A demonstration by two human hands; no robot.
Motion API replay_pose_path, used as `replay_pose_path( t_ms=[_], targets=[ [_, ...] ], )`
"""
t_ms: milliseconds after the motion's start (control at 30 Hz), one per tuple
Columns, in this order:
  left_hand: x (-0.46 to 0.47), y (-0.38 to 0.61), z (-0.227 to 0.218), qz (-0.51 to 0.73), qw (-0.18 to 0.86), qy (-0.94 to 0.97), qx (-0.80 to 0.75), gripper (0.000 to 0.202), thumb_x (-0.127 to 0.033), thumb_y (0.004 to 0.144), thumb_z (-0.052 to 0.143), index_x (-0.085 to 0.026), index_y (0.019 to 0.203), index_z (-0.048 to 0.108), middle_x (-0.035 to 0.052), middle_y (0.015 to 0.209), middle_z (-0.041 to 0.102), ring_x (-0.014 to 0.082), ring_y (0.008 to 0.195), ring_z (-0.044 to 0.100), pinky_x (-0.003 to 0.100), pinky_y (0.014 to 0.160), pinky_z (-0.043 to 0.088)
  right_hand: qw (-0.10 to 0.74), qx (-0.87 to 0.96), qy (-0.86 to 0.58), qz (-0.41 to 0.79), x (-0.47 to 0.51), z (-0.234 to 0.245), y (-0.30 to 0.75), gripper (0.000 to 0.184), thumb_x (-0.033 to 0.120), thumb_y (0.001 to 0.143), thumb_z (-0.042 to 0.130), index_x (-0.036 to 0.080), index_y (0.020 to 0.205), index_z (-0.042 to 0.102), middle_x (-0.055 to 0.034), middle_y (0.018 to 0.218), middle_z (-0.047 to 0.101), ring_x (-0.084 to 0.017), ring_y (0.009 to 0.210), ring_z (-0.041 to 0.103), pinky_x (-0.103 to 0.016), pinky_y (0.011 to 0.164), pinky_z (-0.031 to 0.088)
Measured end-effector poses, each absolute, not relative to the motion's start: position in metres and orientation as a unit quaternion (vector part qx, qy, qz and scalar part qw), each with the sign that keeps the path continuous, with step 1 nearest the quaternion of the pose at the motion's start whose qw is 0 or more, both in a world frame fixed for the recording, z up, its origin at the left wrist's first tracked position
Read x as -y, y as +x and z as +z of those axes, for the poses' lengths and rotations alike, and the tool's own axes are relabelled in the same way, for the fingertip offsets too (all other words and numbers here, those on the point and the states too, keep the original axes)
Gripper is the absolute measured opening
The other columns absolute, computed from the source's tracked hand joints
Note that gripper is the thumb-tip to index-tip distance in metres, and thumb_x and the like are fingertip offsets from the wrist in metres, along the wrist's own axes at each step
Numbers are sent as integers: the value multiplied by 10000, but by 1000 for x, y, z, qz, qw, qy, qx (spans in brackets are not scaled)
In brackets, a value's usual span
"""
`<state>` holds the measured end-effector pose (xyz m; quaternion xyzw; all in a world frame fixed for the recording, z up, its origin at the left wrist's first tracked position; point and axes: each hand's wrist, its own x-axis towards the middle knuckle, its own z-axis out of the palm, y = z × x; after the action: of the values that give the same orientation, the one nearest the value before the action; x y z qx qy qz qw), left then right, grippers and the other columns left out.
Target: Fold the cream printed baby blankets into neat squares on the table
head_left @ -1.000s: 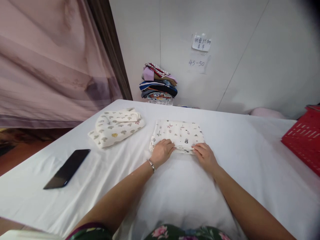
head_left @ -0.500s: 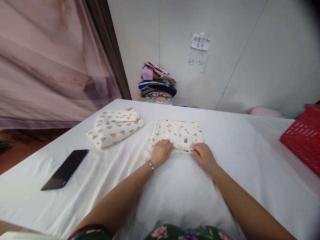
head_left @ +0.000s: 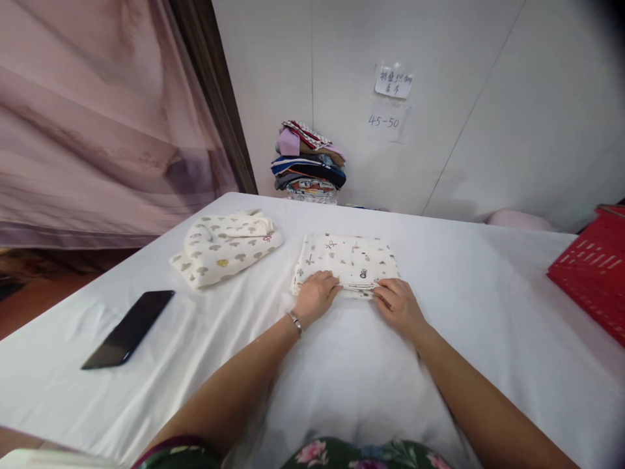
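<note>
A white cloth (head_left: 349, 257) with small printed figures lies folded into a layered rectangle on the white-covered table. At its near edge, left of the middle, my left hand (head_left: 316, 296) grips the layers, fingers closed together on top. My right hand (head_left: 398, 303) pinches the near right corner between thumb and fingers. The stacked folds show along the edge between both hands. To the left rests a second white cloth (head_left: 229, 251) with grey mushroom-like prints, loosely bunched; neither hand touches it.
A black phone (head_left: 129, 329) lies on the left of the table (head_left: 469, 312). A red plastic basket (head_left: 590, 273) stands at the right edge. Behind the table is a pile of folded clothes (head_left: 308, 163) against the wall. A pink curtain (head_left: 97, 117) hangs at the left.
My right thumb and fingers have shifted very slightly at the near right corner of the folded cloth. My left hand and the other things stay in place.
</note>
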<state>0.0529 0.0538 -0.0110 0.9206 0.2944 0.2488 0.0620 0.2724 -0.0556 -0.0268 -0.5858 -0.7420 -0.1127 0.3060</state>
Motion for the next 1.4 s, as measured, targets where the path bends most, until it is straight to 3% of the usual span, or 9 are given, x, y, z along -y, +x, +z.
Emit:
replay_pose_path(
  t_ms=[200,400,633,867,1033,1400],
  targets=[
    [-54,53,-12,251,60,919,-297,232,-318,887,403,-192,865,597,31,834,573,154,796,505,286,716,407,293,741,-594,-114,54,-29,272,187,195,868,430,214,884,615,-68,946,583,-203,873,502,-383,781,383],
    [-53,52,-11,246,38,926,-286,250,-315,896,379,-185,877,591,37,841,571,157,799,501,296,725,403,353,728,-579,-100,55,-28,274,182,176,874,409,199,886,589,-74,960,580,-203,907,508,-391,814,390],
    [-49,50,-12,218,-4,939,-266,261,-299,902,359,-190,877,595,50,848,573,174,816,492,319,728,390,319,750,-570,-105,56,-29,276,197,172,874,395,198,888,590,-80,956,586,-208,884,516,-393,785,411],
    [-47,45,-9,192,-7,949,-248,219,-289,855,461,-214,1043,542,63,950,568,204,903,482,348,765,384,301,761,-569,-79,58,-26,278,151,198,869,425,196,882,575,-81,977,581,-205,896,519,-386,784,420],
    [-47,46,-8,172,-19,951,-254,186,-221,835,482,-206,1012,538,60,949,559,208,906,474,337,751,386,286,769,-568,-69,58,-26,279,126,210,865,442,199,885,566,-75,994,579,-200,927,518,-383,805,419],
    [-51,49,-9,184,-5,943,-276,178,-254,872,431,-204,991,555,54,895,565,188,868,487,330,756,389,288,776,-555,-77,58,-26,282,152,203,863,440,203,938,572,-88,1045,583,-216,958,523,-410,809,439]
  ],
)
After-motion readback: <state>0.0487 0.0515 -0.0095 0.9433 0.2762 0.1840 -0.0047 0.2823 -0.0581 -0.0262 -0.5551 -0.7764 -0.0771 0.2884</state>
